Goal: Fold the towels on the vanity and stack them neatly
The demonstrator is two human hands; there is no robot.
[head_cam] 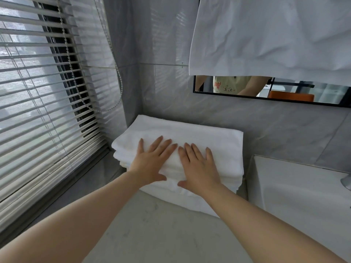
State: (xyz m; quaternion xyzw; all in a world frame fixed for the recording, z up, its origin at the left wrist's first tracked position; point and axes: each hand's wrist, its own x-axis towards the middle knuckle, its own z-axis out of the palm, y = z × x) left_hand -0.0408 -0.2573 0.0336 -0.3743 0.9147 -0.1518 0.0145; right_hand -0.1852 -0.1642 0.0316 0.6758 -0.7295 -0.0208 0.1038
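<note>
Nearest to you, your two bare forearms reach forward over the pale, marbled vanity top, which runs away toward the corner of the room. Your left hand and right hand lie flat, side by side, on the stack of folded white towels. The fingers of both hands are straight and slightly spread, palms down, pressing on the top towel and curling round nothing. The index fingers nearly meet in the middle, and both thumbs point inward along the near edge of the top layer.

The stack sits on the vanity top in the far left corner, with its back against the grey tiled wall and its left side near the window. Several layers show along the front and left edges, roughly lined up, with the lowest layers jutting out a little toward you.

To the right of the stack lies the white sink, and a bit of metal tap shows at the right edge. On your left, slatted blinds cover the window, with a bead cord hanging in a loop beside them.

Farther up the wall, a black-framed mirror hangs above the sink. A creased white cloth drapes over most of it, leaving a low strip that reflects your torso and arms.
</note>
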